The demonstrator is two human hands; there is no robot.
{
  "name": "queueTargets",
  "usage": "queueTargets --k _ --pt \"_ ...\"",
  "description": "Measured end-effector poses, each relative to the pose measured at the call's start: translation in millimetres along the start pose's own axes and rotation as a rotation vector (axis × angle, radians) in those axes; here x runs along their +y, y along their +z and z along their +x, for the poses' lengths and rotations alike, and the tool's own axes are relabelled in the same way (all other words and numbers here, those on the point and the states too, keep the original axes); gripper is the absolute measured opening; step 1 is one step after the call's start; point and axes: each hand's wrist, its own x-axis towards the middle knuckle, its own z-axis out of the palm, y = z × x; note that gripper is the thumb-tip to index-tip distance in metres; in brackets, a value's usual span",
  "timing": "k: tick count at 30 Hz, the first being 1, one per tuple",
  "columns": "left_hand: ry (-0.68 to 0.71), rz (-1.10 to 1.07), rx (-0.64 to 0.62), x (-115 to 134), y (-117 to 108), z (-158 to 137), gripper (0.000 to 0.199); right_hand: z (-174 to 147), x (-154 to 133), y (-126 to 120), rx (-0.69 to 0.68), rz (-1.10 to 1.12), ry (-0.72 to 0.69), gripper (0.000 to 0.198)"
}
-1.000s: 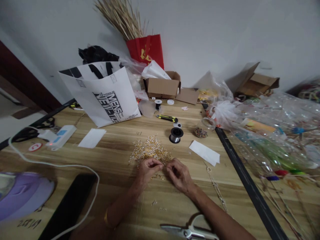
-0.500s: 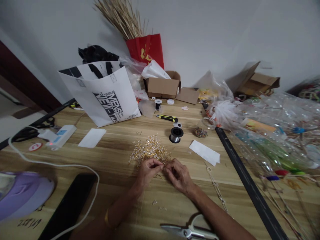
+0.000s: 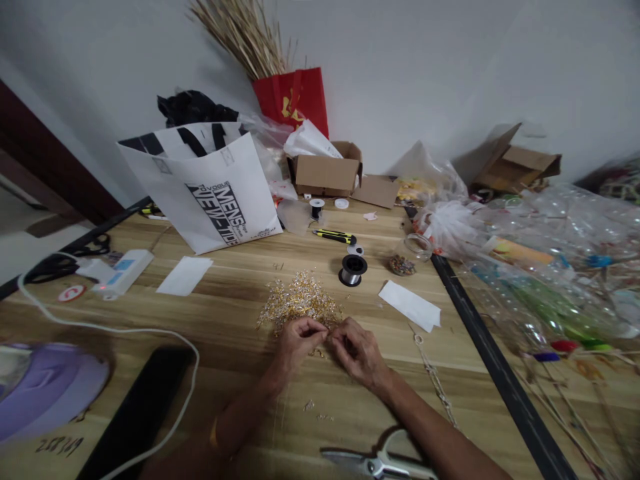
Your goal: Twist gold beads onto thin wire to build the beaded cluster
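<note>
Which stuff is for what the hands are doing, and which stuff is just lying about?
Seems in use:
pile of gold and clear bits, by the left hand and right hand (anything pinched is too small to tell)
perhaps the black spool of silvery thread and scissors

Seems just lying about:
white shopping bag
red bag
power strip
yellow-and-black cutter

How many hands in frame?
2: left hand at the near edge of the gold-and-clear pile, right hand just right of it. No others visible.

Tiny gold-and-clear pieces [image 3: 301,298], loosely heaped, on wood tabletop [image 3: 231,308]
</note>
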Motion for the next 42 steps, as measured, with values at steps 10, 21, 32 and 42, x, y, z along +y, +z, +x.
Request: queueTargets --k 10,21,32,42 --pt "0.010 0.000 -0.010 0.7 0.2 -2.3 0.010 -0.6 2.3 1.2 -0.010 -0.008 0.004 0.009" --pt "0.026 0.017 -0.024 3.3 -0.3 -3.9 0.008 -0.6 2.4 1.0 -0.011 -0.005 0.014 0.008" --pt "0.016 -0.070 -0.019 -0.5 1.4 -2.1 0.020 -0.5 2.0 1.1 -0.002 -0.013 0.014 0.010" --pt "0.001 -0.084 -0.019 2.6 0.4 -3.0 0.022 -0.4 0.9 0.8 -0.006 -0.006 0.008 0.008"
